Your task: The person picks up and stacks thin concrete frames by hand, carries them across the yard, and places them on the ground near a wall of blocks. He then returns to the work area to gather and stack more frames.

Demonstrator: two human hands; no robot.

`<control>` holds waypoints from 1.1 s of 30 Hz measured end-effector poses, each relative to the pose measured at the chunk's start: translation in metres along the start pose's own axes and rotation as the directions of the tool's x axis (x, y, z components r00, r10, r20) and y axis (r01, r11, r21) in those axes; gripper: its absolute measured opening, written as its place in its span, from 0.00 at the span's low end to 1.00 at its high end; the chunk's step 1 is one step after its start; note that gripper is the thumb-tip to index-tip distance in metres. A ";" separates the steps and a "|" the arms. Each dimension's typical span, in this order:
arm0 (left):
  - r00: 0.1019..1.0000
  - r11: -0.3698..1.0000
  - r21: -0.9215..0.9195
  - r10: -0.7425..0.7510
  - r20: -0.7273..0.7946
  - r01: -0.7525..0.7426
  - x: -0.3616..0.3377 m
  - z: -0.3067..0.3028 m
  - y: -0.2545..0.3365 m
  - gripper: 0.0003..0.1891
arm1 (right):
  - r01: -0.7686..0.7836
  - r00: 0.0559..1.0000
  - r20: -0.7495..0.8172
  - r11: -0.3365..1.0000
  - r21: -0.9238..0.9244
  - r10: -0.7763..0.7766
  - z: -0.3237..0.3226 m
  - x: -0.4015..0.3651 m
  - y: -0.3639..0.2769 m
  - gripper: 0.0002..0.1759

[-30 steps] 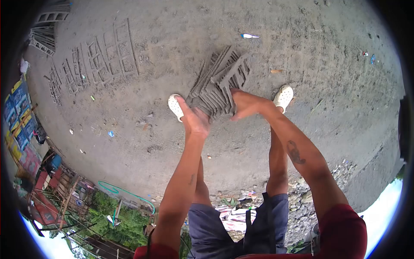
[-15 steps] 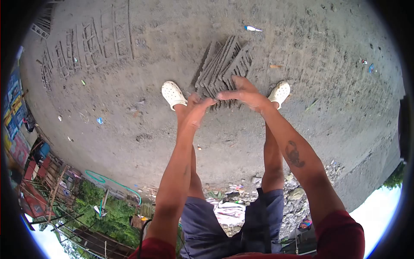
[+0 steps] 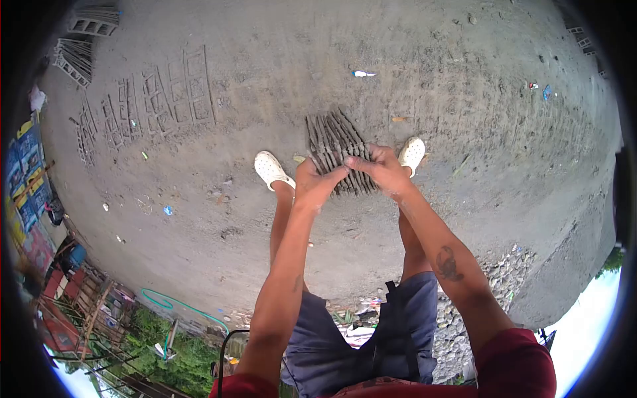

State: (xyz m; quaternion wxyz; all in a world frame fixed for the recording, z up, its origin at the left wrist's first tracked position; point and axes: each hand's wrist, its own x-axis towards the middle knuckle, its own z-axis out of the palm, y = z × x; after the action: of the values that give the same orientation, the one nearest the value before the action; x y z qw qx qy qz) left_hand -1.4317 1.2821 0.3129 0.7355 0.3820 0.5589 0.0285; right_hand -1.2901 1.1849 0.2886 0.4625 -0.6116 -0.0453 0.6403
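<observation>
A bundle of thin, grey, dirt-caked plates with rough edges is held between my two hands, seen mostly edge-on. My left hand grips its near left side, thumb lying across the edges. On the opposite side my right hand is closed round the bundle, with its thumb pointing inward. The two thumbs nearly meet near the middle of the bundle. Most of my other fingers are hidden beside or beneath the plates.
White clogs, the left and the right, stand on grey dirt ground. Grid-like marks line the ground at left, with stacked hollow blocks beyond. A small white bottle lies ahead. Rubble and a green hose are behind.
The plates, fanned out and slanted before, are now squarer together and nearer to me. Both hands have closed more firmly on the sides. The whole view has shifted slightly.
</observation>
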 end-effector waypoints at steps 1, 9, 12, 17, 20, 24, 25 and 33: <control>1.000 1.000 0.013 0.005 -0.012 -0.005 -0.010 0.000 0.008 0.15 | 0.019 1.000 -0.014 0.999 0.038 -0.019 0.008 -0.010 -0.005 0.14; 0.997 0.992 -0.117 -0.040 0.061 0.047 -0.089 -0.005 0.069 0.17 | 0.121 0.979 -0.194 0.936 0.331 -0.058 0.033 -0.095 -0.076 0.10; 0.980 0.946 -0.298 -0.074 0.184 0.128 -0.125 -0.014 0.116 0.17 | 0.151 0.971 -0.238 0.867 0.474 -0.039 0.039 -0.145 -0.114 0.13; 0.927 0.824 -0.546 0.076 0.368 0.149 -0.176 -0.032 0.178 0.25 | 0.319 0.932 -0.340 0.735 0.599 -0.127 0.018 -0.234 -0.160 0.19; 0.959 0.684 -0.716 0.087 0.271 0.140 -0.253 0.007 0.237 0.46 | 0.355 0.915 -0.402 0.541 0.762 -0.035 -0.035 -0.305 -0.183 0.31; 0.995 0.777 -0.626 0.102 0.012 -0.072 -0.332 0.062 0.290 0.35 | 0.348 0.934 -0.358 0.272 0.897 -0.013 -0.142 -0.417 -0.179 0.44; 0.994 0.796 -0.597 0.101 -0.027 -0.097 -0.352 0.081 0.296 0.35 | 0.338 0.932 -0.363 0.319 0.886 0.019 -0.170 -0.444 -0.172 0.43; 0.951 0.893 -0.447 0.093 0.296 0.051 -0.389 0.296 0.260 0.33 | 0.370 0.842 -0.493 0.432 0.822 0.218 -0.392 -0.617 -0.050 0.22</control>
State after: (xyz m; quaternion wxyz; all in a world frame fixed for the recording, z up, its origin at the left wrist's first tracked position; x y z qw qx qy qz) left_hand -1.2275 1.1262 0.8035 0.8816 0.2077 0.4108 0.1045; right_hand -1.0482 0.6141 0.6803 0.7373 -0.4188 0.4027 0.3446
